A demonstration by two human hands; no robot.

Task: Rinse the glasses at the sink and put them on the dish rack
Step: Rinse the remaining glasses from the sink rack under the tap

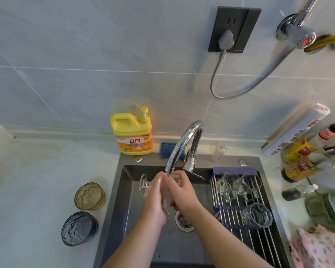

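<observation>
Rinsing is in hand: the left hand and right hand both curl round a clear footed glass, held on its side under the faucet over the middle of the sink. The next move probably calls for carrying it to a free spot on the dish rack across the sink's right side. The amber glass and dark glass wait on the worktop by the sink's left edge.

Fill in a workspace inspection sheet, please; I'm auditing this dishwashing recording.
Surface: pale counter, dark sink.
Job's things: stemmed glass under the tap; amber glass, grey glass on the counter; three clear glasses on the dish rack.
Clutter: detergent bottle, sponge, sauce bottles.
Hands: left hand and right hand both grip the stemmed glass.
Cables: plug cable hangs from wall socket.
Surroundings: tiled wall.
</observation>
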